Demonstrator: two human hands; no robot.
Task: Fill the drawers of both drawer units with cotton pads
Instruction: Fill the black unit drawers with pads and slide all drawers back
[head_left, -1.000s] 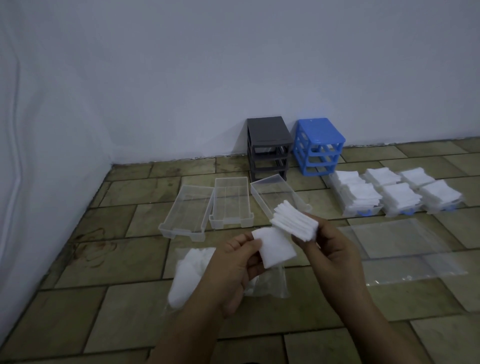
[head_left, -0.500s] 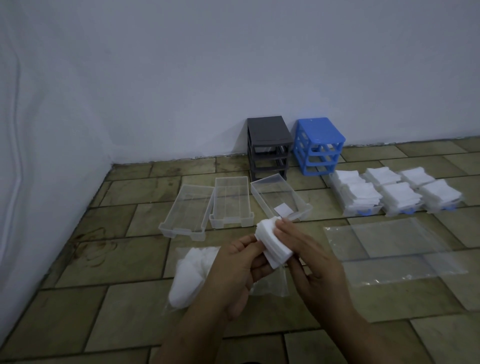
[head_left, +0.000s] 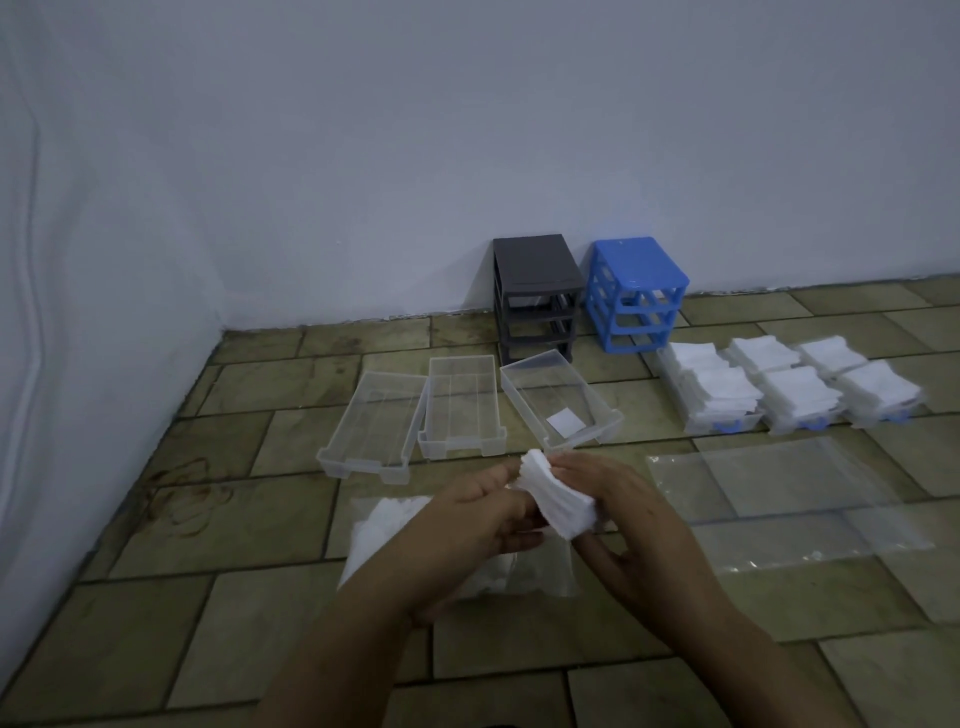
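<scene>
Both hands hold one stack of white cotton pads (head_left: 558, 496) above the floor. My left hand (head_left: 470, 525) grips its left side and my right hand (head_left: 631, 517) cups its right side. Three clear drawers lie just beyond: left drawer (head_left: 371, 422), middle drawer (head_left: 461, 406) and right drawer (head_left: 560, 397), which holds a single pad (head_left: 564, 421). The grey drawer unit (head_left: 537, 296) and blue drawer unit (head_left: 636, 291) stand without drawers against the wall. Three pad-filled drawers (head_left: 789, 395) with blue handles sit at the right.
A plastic bag of cotton pads (head_left: 384, 530) lies on the tiled floor under my left forearm. Empty clear plastic bags (head_left: 800, 499) lie flat at the right. White walls close the back and the left side.
My hands came together: the single pad from my left hand and the stack in my right are now one stack held by both. One pad has appeared in the right clear drawer.
</scene>
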